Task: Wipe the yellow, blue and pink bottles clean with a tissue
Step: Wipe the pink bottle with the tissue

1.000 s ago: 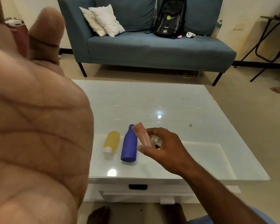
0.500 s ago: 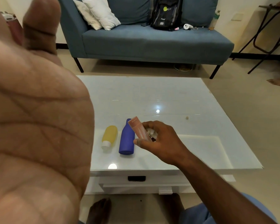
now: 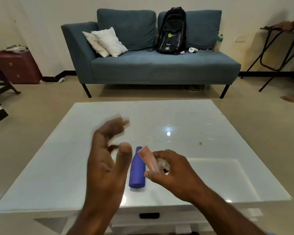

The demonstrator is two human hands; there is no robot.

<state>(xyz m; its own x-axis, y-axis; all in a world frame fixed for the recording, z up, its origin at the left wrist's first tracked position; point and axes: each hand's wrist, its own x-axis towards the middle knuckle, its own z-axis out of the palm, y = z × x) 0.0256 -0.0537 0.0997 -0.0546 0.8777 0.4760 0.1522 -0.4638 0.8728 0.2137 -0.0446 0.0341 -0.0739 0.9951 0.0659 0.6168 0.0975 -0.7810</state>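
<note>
The blue bottle (image 3: pixel 137 170) lies on the white glossy table (image 3: pixel 210 133), its neck pointing away from me. My right hand (image 3: pixel 173 173) holds the pink bottle (image 3: pixel 149 161) tilted above the table, just right of the blue one, with a crumpled white tissue (image 3: pixel 163 162) tucked in the same fingers. My left hand (image 3: pixel 107 160) hovers motion-blurred to the left of the blue bottle, fingers spread and empty. The yellow bottle is hidden behind my left hand.
A blue sofa (image 3: pixel 151 65) with white pillows (image 3: pixel 107 42) and a black backpack (image 3: pixel 171 31) stands beyond the table. A maroon cabinet (image 3: pixel 15 68) is at far left. At right, a person's hand rests on a folding table frame (image 3: pixel 278 53).
My left hand has dropped from right in front of the camera down over the table beside the blue bottle, now covering the yellow one. The right hand keeps the pink bottle and tissue.
</note>
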